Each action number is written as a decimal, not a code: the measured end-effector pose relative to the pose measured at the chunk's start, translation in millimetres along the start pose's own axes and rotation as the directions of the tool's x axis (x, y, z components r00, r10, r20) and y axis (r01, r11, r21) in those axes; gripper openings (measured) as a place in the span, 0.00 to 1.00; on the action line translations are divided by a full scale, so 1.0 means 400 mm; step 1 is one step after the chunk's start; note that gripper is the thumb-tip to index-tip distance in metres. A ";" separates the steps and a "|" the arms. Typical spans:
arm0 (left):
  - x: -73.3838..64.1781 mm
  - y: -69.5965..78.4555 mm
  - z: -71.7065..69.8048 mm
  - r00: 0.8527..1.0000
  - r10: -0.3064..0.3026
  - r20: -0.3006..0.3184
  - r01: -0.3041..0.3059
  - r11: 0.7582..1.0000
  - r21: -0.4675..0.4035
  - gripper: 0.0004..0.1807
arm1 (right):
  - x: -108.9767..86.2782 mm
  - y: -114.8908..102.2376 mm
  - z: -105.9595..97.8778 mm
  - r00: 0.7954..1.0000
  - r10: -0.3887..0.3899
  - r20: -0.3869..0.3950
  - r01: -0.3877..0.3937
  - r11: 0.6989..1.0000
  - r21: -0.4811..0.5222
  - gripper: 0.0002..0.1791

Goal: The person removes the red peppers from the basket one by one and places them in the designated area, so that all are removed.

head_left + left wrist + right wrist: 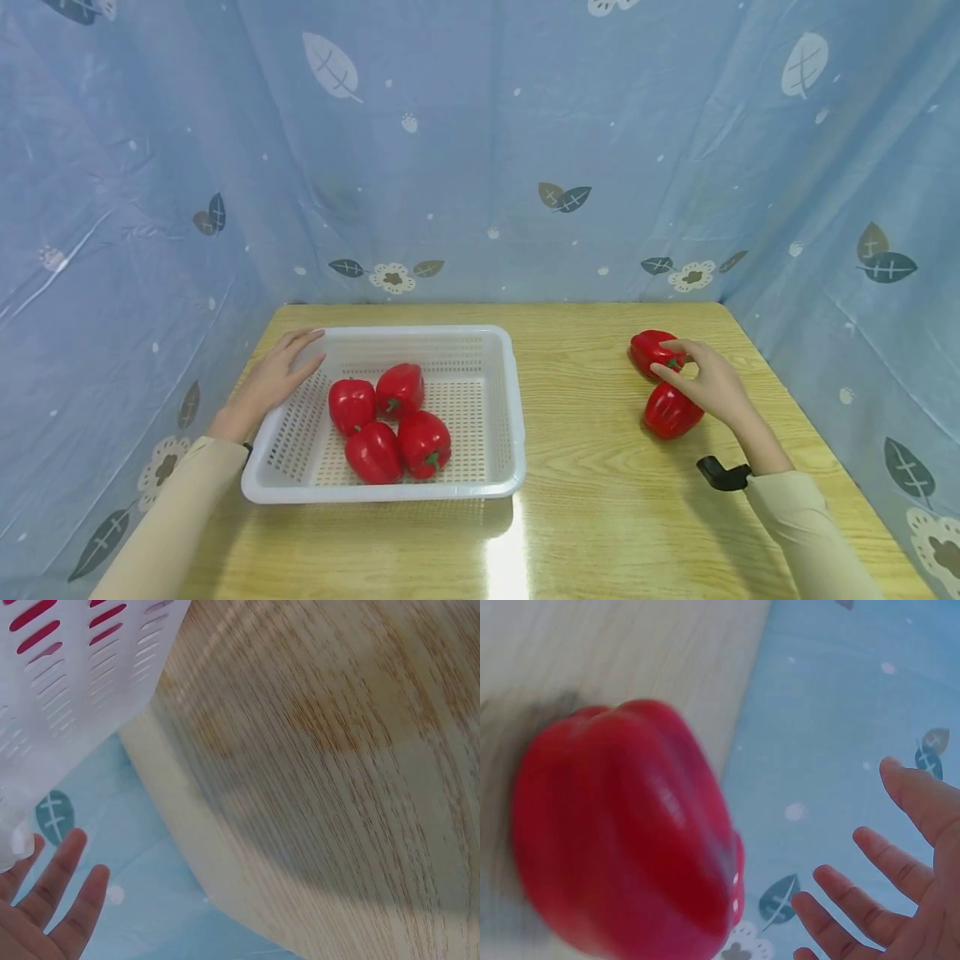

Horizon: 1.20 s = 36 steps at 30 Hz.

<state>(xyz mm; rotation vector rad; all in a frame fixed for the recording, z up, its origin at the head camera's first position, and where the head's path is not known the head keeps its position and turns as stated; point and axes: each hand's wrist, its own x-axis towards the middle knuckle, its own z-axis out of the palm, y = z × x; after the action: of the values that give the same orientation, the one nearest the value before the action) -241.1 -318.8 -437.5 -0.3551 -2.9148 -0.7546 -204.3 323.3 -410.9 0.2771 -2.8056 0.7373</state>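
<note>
A white slotted plastic basket [382, 493] stands on the left of the table with several red bell peppers [372, 454] in it. My left hand [266, 387] is at its left rim, fingers spread and fairly straight; in the left wrist view the fingers [56, 881] extend beside the basket's edge. On the right, two more bell peppers lie close together, a farther one [647, 350] and a nearer one [672, 414]. Over them hovers my right hand [712, 385], thumb and fingers apart and holding nothing. The right wrist view shows the nearer pepper [622, 832] large, away from the fingertips.
The wood-grain table [585, 517] carries everything. A blue leaf-patterned curtain [480, 167] encloses its back and both sides. A black strap piece [723, 475] sits at my right wrist.
</note>
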 end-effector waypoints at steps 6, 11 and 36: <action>-0.001 0.002 0.000 1.000 0.001 -0.009 -0.001 1.000 -0.003 0.31 | 0.036 -0.037 0.018 0.998 -0.055 0.009 0.055 0.998 0.009 0.27; -0.001 0.002 0.000 1.000 -0.004 -0.009 0.004 1.000 -0.010 0.31 | 0.066 -0.073 0.046 0.991 -0.133 0.011 0.132 0.990 0.053 0.25; 0.001 -0.006 0.004 1.000 0.001 -0.021 -0.001 1.000 -0.003 0.30 | 0.137 -0.291 0.175 0.949 -0.304 0.079 0.294 0.948 0.119 0.22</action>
<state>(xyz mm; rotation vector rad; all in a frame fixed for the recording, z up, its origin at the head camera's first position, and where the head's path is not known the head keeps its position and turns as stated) -242.1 -320.0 -440.0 -0.3470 -2.8941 -0.7582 -240.7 181.6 -402.3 0.7582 -2.7244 0.8179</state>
